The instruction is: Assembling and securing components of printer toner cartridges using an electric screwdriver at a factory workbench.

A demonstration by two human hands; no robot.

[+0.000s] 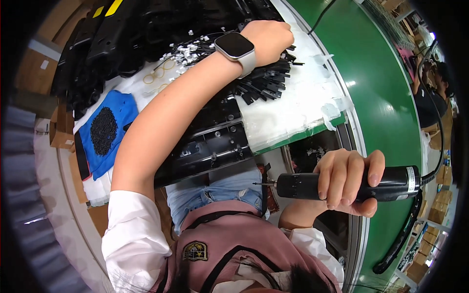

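Observation:
My right hand (pixel 349 180) is wrapped round a black electric screwdriver (pixel 298 186), held level with its thin bit pointing left, in front of my body. My left hand (pixel 268 41) reaches far across the table to a pile of black strip-shaped plastic parts (pixel 264 85). Its fingers curl downward and are mostly hidden, so what they hold does not show. Small white pieces (pixel 188 53) lie scattered beside my left wrist. Below my left forearm is a long black plastic housing (pixel 215 144) with round screw posts, partly covered by the arm.
A blue cloth (pixel 115 100) at the left carries a heap of small black screws (pixel 103 132). Large black housings (pixel 117 39) are stacked at the far left. Yellowish rings (pixel 159 73) lie on the white sheet (pixel 303 93). A green surface (pixel 381 97) runs along the right; the screwdriver's cable (pixel 442 132) rises there.

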